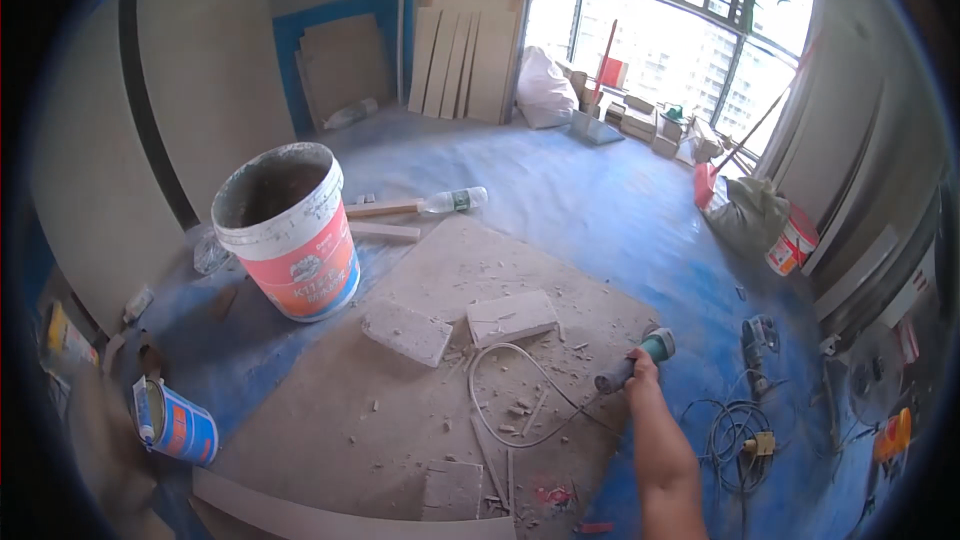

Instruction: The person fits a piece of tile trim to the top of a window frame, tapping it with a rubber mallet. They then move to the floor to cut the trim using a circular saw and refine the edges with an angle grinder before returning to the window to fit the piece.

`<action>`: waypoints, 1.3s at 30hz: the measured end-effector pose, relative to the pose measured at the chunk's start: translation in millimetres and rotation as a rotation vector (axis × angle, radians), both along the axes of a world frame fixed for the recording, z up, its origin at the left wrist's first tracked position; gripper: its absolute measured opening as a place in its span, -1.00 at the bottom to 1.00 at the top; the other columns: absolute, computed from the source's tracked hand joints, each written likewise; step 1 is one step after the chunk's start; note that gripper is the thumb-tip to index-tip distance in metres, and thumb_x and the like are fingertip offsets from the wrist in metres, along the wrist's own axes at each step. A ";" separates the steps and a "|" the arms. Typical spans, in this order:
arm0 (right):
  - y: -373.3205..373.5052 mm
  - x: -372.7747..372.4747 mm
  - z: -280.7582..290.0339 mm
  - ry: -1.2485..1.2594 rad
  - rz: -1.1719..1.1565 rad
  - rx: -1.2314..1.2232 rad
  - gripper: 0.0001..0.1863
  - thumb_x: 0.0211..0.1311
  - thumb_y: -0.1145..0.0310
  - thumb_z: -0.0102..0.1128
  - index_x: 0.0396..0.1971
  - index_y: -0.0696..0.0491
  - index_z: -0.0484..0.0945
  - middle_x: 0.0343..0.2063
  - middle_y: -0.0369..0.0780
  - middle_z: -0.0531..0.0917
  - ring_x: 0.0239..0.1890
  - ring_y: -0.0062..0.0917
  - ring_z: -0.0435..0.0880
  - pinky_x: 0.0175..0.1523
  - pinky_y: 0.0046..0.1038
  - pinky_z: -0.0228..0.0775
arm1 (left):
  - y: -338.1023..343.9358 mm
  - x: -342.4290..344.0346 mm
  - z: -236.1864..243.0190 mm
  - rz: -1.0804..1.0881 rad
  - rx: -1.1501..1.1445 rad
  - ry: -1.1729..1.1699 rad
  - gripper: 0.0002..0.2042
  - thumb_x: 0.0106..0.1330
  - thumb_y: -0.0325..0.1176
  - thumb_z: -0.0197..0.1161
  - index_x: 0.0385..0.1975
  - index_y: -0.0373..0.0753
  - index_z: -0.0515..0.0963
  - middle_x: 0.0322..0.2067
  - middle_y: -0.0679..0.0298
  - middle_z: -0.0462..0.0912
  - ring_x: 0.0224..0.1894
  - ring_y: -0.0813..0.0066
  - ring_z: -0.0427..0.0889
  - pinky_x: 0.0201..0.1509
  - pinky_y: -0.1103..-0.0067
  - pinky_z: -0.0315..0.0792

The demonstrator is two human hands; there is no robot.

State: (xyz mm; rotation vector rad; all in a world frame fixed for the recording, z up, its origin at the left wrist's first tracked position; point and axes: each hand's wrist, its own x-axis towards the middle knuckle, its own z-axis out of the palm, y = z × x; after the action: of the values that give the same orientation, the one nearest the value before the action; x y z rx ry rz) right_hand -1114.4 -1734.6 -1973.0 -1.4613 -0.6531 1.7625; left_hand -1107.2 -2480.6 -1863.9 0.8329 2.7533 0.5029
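My right hand (pixel 643 368) is wrapped round the body of an angle grinder (pixel 658 344), a tool with a green head and a dark body. It is held above the right edge of a dusty board (pixel 400 390) on the floor. A pale cable (pixel 473 380) runs from the grinder's rear and loops over the board. Left of the tool lie two pale blocks, one grey-white (pixel 407 333) and one beside it (pixel 512 319). Another block (pixel 452 492) lies nearer to me, among scattered chips and thin strips. My left hand is out of view.
A large bucket (pixel 302 265) stands left of the board, with a blue tin (pixel 185 427) nearer. A plastic bottle (pixel 455 201) lies beyond. Right of my arm are a coiled cable (pixel 738 440) and another power tool (pixel 760 345). Panels (pixel 450 60) lean against the far wall.
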 end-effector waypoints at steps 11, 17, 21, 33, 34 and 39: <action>-168.9 119.2 171.6 0.577 0.426 0.375 -0.46 -0.02 0.42 0.32 0.02 0.18 0.41 -0.26 -0.11 0.62 -0.28 -0.25 0.65 -0.10 -0.18 0.59 | 102.3 -37.2 39.4 -0.473 0.413 0.059 -0.55 0.07 -0.24 0.46 -0.04 -0.23 0.55 -0.09 -0.02 0.59 -0.05 -0.09 0.57 0.05 0.21 0.47; -253.9 173.0 205.8 0.189 0.543 0.711 -0.30 -0.08 0.44 0.48 0.12 0.14 0.36 -0.20 -0.11 0.63 -0.19 -0.27 0.66 -0.10 -0.22 0.58 | 216.3 21.7 54.4 -0.967 0.668 -0.071 -0.54 0.07 -0.26 0.41 -0.02 -0.27 0.55 -0.08 0.02 0.61 -0.10 -0.01 0.57 0.00 0.28 0.49; -303.7 175.5 229.1 0.245 0.473 0.470 -0.24 -0.24 0.55 0.54 0.10 0.16 0.41 -0.21 -0.15 0.63 -0.18 -0.32 0.66 -0.06 -0.26 0.57 | 256.3 73.2 30.3 -1.057 0.896 0.089 -0.79 0.19 -0.34 0.24 -0.19 -0.18 0.51 -0.17 0.13 0.53 -0.19 0.21 0.59 -0.22 0.44 0.51; -346.8 177.8 234.6 0.101 0.598 0.351 -0.52 -0.12 0.34 0.25 -0.13 0.21 0.46 -0.32 -0.08 0.59 -0.31 -0.33 0.64 -0.21 -0.36 0.52 | 247.7 84.2 43.5 -1.202 0.963 0.202 -0.90 0.16 -0.34 0.22 -0.42 -0.16 0.45 -0.51 0.35 0.31 -0.51 0.51 0.42 -0.52 0.60 0.33; -347.7 179.5 233.4 0.104 0.594 0.329 -0.52 -0.11 0.33 0.25 -0.13 0.22 0.46 -0.32 -0.08 0.59 -0.31 -0.34 0.64 -0.21 -0.36 0.53 | 248.0 83.3 43.3 -1.206 0.962 0.192 -0.90 0.17 -0.34 0.22 -0.43 -0.15 0.44 -0.51 0.35 0.30 -0.52 0.51 0.42 -0.52 0.60 0.33; -344.5 183.2 232.3 0.152 0.490 0.267 -0.54 -0.12 0.46 0.24 -0.10 0.22 0.47 -0.31 -0.08 0.61 -0.30 -0.33 0.65 -0.17 -0.32 0.54 | 253.3 74.9 45.7 -1.295 0.966 0.176 -0.89 0.17 -0.34 0.21 -0.45 -0.16 0.42 -0.52 0.34 0.30 -0.53 0.50 0.42 -0.54 0.60 0.34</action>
State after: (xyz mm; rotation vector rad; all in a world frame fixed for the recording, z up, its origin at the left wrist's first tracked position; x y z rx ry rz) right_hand -931.2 -2079.2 -1740.7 -1.0287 -1.1890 2.0276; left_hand -1032.2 -2227.3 -1818.3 2.5421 1.3225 1.3876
